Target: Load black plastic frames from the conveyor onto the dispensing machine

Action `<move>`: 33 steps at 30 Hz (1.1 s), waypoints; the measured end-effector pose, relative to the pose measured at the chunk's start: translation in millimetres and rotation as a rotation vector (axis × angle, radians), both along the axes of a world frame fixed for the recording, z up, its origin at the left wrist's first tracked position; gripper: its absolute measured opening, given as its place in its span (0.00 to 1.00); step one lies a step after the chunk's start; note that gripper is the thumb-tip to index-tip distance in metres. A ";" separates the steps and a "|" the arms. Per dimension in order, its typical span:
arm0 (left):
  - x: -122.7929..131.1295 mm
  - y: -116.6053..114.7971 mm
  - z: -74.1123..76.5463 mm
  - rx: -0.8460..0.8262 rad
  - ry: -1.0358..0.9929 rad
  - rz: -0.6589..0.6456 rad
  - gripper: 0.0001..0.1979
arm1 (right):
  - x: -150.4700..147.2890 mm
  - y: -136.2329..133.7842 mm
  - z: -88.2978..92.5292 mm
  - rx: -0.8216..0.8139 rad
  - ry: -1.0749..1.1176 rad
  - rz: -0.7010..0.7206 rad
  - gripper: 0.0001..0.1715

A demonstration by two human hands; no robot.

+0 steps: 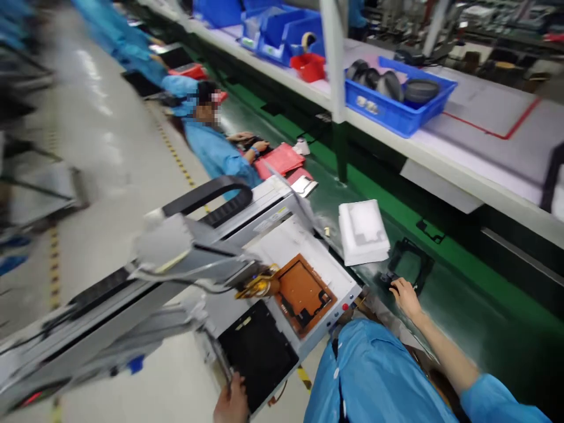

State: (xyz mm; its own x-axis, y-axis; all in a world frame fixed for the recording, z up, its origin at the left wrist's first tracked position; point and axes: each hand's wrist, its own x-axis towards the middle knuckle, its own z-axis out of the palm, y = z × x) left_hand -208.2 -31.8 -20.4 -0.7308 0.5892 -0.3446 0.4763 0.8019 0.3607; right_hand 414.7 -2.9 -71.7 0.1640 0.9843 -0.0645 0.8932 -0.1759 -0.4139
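Observation:
My left hand (232,400), fingers curled, is at the lower left edge of a flat black panel (259,355) lying on the machine bed. My right hand (406,298) reaches over the green bench with its fingertips closed on the near corner of a thin black frame (413,261). Between the hands, an orange fixture plate (304,291) with a cut-out and dark parts in it sits on the white machine bed. A brass-coloured machine head (259,286) stands at its left edge. Beyond the frame rests a stack of white foam sheets (363,232).
The machine's arm and black cable chain (207,200) rise on the left. A blue tray (396,111) of dark round rolls stands on the shelf, behind a white post (333,59). A co-worker (218,147) in blue sits farther along the bench by red sheets (282,160).

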 end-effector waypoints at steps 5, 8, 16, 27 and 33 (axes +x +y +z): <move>32.9 -13.5 27.2 0.134 -0.177 0.097 0.30 | -109.9 27.0 28.9 0.308 0.262 0.460 0.11; 38.9 -23.2 29.4 0.226 -0.151 0.096 0.33 | -196.3 31.3 36.2 0.350 0.350 0.857 0.12; 35.8 -35.9 28.7 0.334 -0.232 0.127 0.39 | -371.0 36.9 -7.5 0.091 0.064 1.488 0.08; 22.5 -46.5 26.7 0.521 -0.342 0.230 0.37 | -454.9 5.6 -70.6 0.059 -0.084 1.504 0.21; 19.9 -49.8 26.4 0.502 -0.324 0.242 0.37 | -435.9 6.7 -71.2 0.104 -0.107 1.420 0.27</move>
